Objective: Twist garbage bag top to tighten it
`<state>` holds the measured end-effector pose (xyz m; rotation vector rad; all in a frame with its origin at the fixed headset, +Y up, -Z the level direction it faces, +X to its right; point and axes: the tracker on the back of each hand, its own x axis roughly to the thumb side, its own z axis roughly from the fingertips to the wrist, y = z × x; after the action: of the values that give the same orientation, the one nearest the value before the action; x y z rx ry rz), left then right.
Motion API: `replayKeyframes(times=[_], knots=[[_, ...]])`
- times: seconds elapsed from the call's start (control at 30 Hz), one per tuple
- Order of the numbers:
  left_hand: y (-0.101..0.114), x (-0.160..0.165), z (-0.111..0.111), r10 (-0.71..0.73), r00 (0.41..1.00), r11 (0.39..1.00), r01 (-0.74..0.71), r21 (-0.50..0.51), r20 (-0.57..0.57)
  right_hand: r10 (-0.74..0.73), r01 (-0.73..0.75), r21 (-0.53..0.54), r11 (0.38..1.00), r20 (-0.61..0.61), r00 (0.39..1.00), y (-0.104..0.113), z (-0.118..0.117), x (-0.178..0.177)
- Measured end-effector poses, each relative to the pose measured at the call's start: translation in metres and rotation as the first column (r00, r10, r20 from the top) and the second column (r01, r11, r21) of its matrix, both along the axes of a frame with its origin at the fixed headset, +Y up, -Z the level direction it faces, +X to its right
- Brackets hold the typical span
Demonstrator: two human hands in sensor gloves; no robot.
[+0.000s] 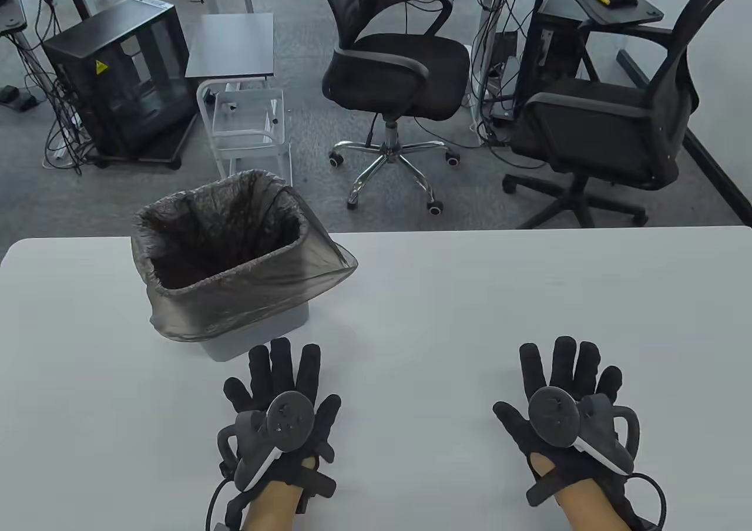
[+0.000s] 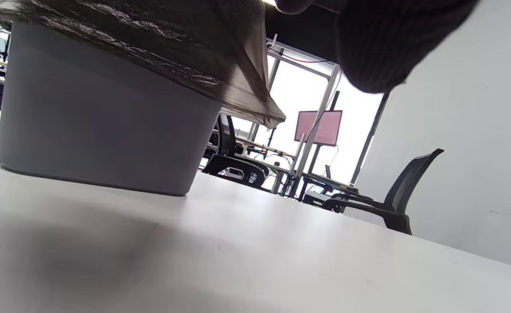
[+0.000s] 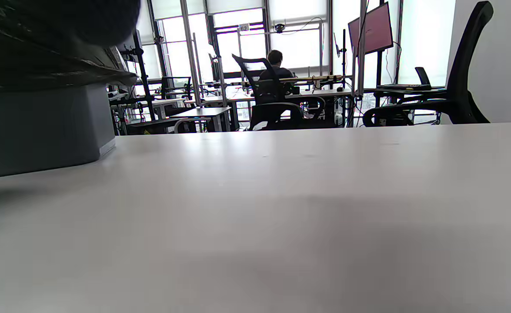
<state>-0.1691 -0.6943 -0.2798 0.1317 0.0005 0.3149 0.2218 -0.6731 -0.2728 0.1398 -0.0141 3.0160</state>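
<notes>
A grey bin (image 1: pixel 258 334) stands on the white table (image 1: pixel 470 296) at the left. A dark translucent garbage bag (image 1: pixel 235 249) lines it, its top folded out over the rim and hanging down the sides. My left hand (image 1: pixel 282 390) lies flat on the table just in front of the bin, fingers spread, holding nothing. My right hand (image 1: pixel 564 384) lies flat and spread further right, away from the bin. The bin (image 2: pixel 98 130) and bag edge (image 2: pixel 194 56) fill the left wrist view. The bin (image 3: pixel 38 126) shows at the left of the right wrist view.
Two black office chairs (image 1: pixel 399 79) (image 1: pixel 611 125) stand on the floor beyond the table's far edge. A black cabinet (image 1: pixel 117 79) and a small side table (image 1: pixel 235 49) stand further back at the left. Bare tabletop lies between and right of the hands.
</notes>
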Motion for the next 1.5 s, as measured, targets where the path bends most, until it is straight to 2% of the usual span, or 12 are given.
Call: replayKeyframes(times=[0.3, 0.53, 0.67, 0.9, 1.03, 1.23, 1.37, 1.5], knots=[[0.004, -0.002, 0.0, 0.022, 1.0, 1.0, -0.022, 0.008, -0.015, -0.015, 0.015, -0.002, 1.0, 0.006, 1.0, 0.0, -0.001, 0.002], [0.009, -0.009, 0.0, 0.07, 0.997, 0.996, -0.068, 0.061, -0.031, -0.022, 0.022, -0.01, 1.0, 0.012, 1.0, -0.001, -0.003, 0.005], [0.018, -0.022, 0.001, 0.07, 0.995, 0.992, -0.062, 0.107, -0.074, -0.035, 0.036, -0.014, 0.999, 0.019, 0.999, -0.001, -0.003, 0.008], [0.049, -0.053, 0.007, 0.174, 0.974, 0.964, -0.139, 0.225, -0.142, -0.069, 0.069, -0.017, 0.997, 0.025, 0.997, 0.001, -0.002, 0.012], [0.067, -0.071, -0.003, 0.167, 0.968, 0.966, -0.123, 0.229, -0.185, -0.074, 0.075, -0.024, 0.997, 0.027, 0.997, 0.001, -0.001, 0.012], [0.097, -0.097, -0.03, 0.123, 0.964, 0.97, -0.067, 0.233, -0.235, -0.084, 0.085, -0.032, 0.996, 0.033, 0.996, 0.001, -0.001, 0.013], [0.11, -0.108, -0.056, 0.067, 0.961, 0.984, -0.019, 0.176, -0.269, -0.098, 0.1, -0.033, 0.994, 0.048, 0.994, 0.001, -0.001, 0.017], [0.109, -0.115, -0.08, 0.026, 0.959, 0.998, -0.008, 0.065, -0.282, -0.111, 0.114, -0.034, 0.993, 0.067, 0.992, 0.001, -0.002, 0.022]])
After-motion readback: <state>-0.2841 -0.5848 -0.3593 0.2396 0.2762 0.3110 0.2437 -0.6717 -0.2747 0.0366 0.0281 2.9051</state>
